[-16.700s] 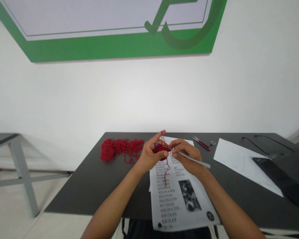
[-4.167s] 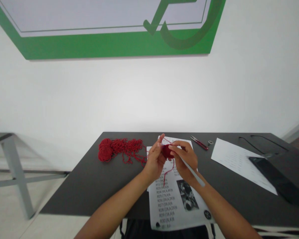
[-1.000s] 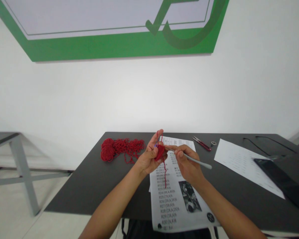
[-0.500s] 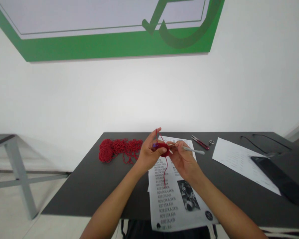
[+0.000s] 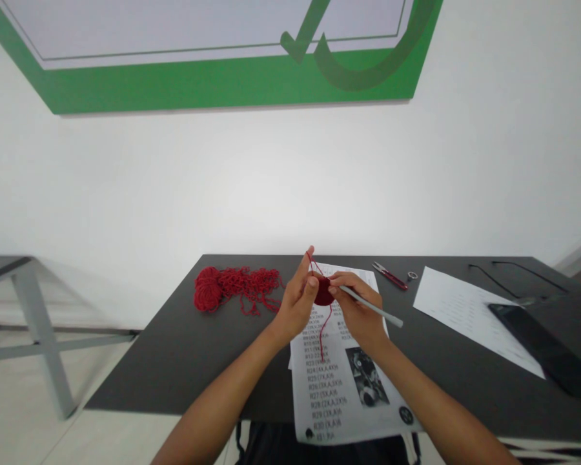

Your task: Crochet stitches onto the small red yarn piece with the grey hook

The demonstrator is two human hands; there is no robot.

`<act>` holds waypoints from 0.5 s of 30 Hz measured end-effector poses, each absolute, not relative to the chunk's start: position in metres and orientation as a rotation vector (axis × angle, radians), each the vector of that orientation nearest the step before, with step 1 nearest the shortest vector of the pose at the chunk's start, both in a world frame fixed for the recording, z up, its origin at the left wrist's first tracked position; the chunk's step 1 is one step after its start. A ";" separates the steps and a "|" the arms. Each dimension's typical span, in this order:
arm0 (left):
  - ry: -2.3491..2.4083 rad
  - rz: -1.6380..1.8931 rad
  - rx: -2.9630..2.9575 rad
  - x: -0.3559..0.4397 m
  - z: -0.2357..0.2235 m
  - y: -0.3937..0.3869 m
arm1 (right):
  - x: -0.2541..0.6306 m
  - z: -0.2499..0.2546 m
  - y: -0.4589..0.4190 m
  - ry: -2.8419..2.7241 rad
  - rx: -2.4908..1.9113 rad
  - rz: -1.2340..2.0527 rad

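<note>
Now the left hand point(image 5: 295, 303) pinches the small round dark red crochet piece point(image 5: 323, 290) with thumb and fingers, and its first finger points up with a thin red yarn strand point(image 5: 325, 329) looped over it. Half a second ago that hand tipped more to the side; now it stands straighter. The right hand point(image 5: 361, 310) is pressed shut around the thin grey crochet hook point(image 5: 372, 308), whose back end has dropped lower, toward 4 o'clock. The hook's tip is hidden in the red piece, so I cannot tell what it catches. The piece floats above the white printed pattern sheet point(image 5: 339, 381), whose near end hangs over the near edge of the black table point(image 5: 184, 349) and is partly cut off.

At 9 o'clock lies the loose red yarn pile point(image 5: 235, 287). At 2 o'clock lie the small red scissors point(image 5: 390, 276), then another white paper sheet point(image 5: 465, 310). Bare table lies between the hands and the yarn pile.
</note>
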State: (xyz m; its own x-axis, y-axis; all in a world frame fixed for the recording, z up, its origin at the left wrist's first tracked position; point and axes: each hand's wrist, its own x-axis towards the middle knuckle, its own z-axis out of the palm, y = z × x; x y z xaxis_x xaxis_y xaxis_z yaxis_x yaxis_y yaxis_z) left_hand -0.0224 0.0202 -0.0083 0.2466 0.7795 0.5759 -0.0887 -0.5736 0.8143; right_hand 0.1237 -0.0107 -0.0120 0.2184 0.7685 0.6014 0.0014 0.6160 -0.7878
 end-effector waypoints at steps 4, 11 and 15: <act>0.728 1.513 1.893 -0.030 -0.006 0.028 | 0.127 -0.015 -0.007 -1.200 -0.769 0.658; 0.896 1.612 2.071 -0.044 0.001 0.043 | 0.133 -0.016 -0.003 -1.136 -0.689 0.672; 0.643 1.460 1.355 -0.039 0.009 0.040 | 0.133 -0.014 -0.004 -1.160 -0.679 0.636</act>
State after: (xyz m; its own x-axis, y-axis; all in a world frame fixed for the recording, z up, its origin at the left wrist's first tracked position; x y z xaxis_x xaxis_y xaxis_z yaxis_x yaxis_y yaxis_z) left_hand -0.0388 0.0403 0.0091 0.1292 0.9025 0.4108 -0.3066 -0.3576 0.8821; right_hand 0.1327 -0.0037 -0.0137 0.2747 0.7523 0.5989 -0.0996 0.6417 -0.7604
